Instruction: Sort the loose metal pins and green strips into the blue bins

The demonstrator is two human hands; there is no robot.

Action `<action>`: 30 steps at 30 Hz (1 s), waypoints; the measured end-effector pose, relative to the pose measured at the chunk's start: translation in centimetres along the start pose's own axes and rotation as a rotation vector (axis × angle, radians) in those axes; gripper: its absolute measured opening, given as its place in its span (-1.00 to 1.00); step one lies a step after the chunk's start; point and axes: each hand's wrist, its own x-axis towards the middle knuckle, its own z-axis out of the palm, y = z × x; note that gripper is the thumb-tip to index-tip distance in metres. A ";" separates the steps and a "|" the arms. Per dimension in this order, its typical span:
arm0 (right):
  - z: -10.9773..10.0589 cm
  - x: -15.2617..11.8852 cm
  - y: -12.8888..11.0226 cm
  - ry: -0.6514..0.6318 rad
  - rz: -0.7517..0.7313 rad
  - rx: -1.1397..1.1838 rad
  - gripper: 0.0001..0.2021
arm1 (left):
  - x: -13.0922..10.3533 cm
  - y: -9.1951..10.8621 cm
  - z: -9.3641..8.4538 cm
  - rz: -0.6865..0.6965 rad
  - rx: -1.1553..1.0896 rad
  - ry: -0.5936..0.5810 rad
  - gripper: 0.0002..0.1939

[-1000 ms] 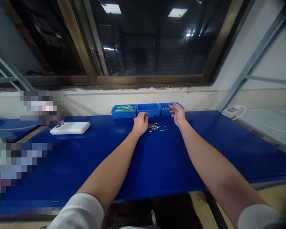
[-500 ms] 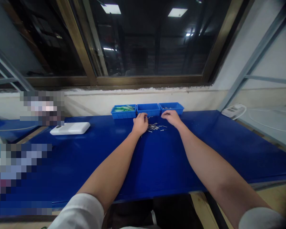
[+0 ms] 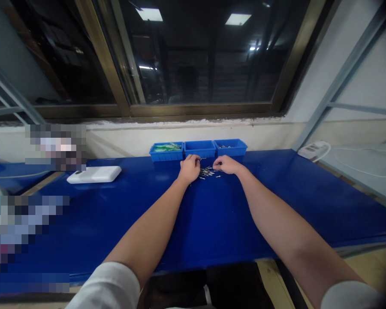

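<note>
A loose pile of thin silvery blind rivets (image 3: pixel 207 172) lies on the blue table, between my two hands. At the pile's left side is my left hand (image 3: pixel 189 169), its fingers curled together, with one thin rivet (image 3: pixel 203 159) showing at the fingertips. My right hand (image 3: pixel 225 165) reaches in from the right, thumb and fingers pinched at the pile's right edge, where a rivet partly shows under the fingertips. Behind the hands stand three joined blue bins: the left bin (image 3: pixel 166 156) with green-and-white packets, the middle bin (image 3: pixel 199 153), and the right bin (image 3: pixel 238 151) with some rivets.
A white flat device (image 3: pixel 94 174) lies on the blue table (image 3: pixel 212 223) to the left. At the right back, a white power strip (image 3: pixel 314 150) with a cable sits near a metal frame (image 3: pixel 336 81). Behind the bins are a low wall and a window.
My right hand has moved down and slightly left, from in front of the right bin to the pile's right edge. My left hand has stayed nearly still.
</note>
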 end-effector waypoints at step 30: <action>1.0 0.3 -1.9 0.110 -0.078 0.728 -0.71 | -0.1 0.3 -0.3 0.117 -0.013 -0.043 -0.71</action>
